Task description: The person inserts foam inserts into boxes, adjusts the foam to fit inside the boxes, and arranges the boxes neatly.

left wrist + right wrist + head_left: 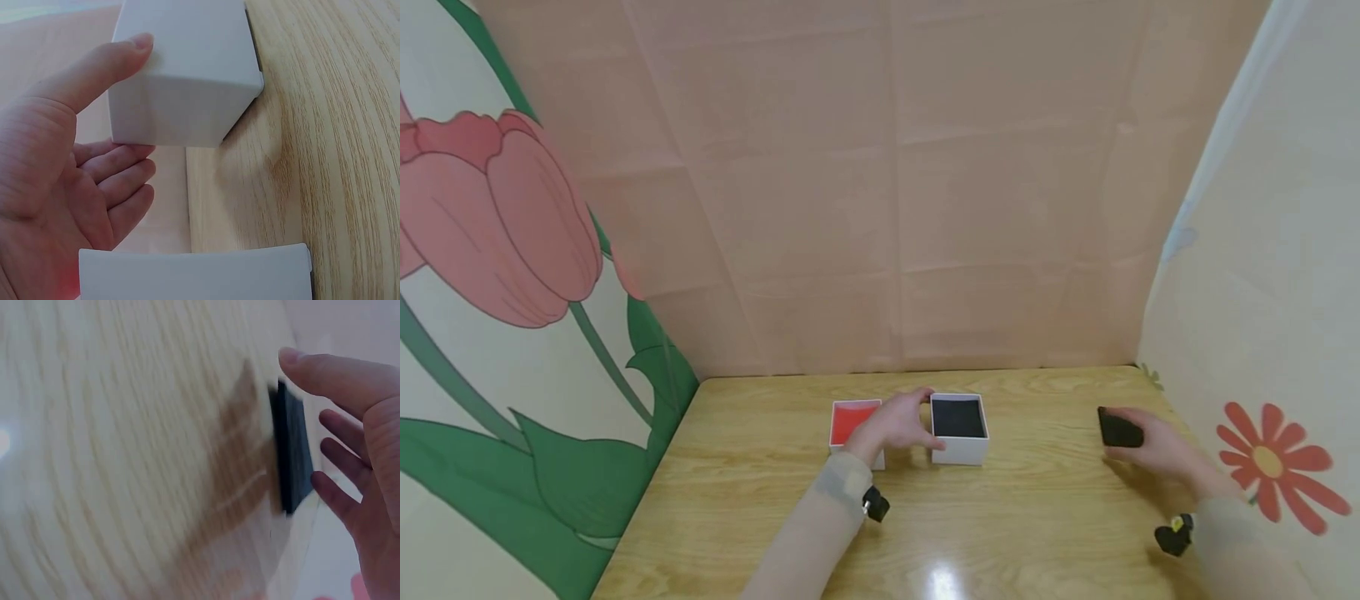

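My left hand grips the left side of an open white box with a black inside. In the left wrist view, its thumb lies on the white wall, with fingers at the far side. Beside that wrist stands another white box with a red inside, partly hidden by the hand. At the table's right, my right hand is spread around a flat black block. In the right wrist view, a gap shows between the thumb and the block; the index finger is hidden.
Both boxes stand on a wood-grain table. A pinkish cloth hangs along its back edge. Flower-printed sheets flank it, with a tulip at left and a red flower at right. Each wrist wears a small black device.
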The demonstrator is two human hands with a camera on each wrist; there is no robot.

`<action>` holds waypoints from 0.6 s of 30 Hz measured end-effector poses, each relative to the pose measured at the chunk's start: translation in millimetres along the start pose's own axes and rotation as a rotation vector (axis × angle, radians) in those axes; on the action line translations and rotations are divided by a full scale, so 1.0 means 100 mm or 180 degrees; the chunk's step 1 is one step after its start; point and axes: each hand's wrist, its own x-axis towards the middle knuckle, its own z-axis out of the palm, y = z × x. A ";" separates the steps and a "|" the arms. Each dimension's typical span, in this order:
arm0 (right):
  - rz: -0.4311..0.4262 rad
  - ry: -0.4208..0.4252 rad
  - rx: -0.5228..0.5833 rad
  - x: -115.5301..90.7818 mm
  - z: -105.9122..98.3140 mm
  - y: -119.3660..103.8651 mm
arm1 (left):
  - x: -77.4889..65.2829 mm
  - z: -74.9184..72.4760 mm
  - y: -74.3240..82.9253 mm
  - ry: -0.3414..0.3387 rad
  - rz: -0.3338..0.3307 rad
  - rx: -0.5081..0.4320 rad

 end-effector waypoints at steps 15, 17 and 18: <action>0.0366 -0.0421 -0.0104 -0.08 -0.10 0.27 | -0.03 -0.02 -0.01 0.0003 0.0005 -0.0058; 0.0346 -0.0433 -0.0139 -0.09 -0.11 0.27 | -0.04 -0.01 -0.01 -0.0007 0.0000 -0.0048; 0.0346 -0.0437 -0.0142 -0.10 -0.11 0.26 | -0.04 -0.01 0.00 -0.0012 -0.0003 -0.0053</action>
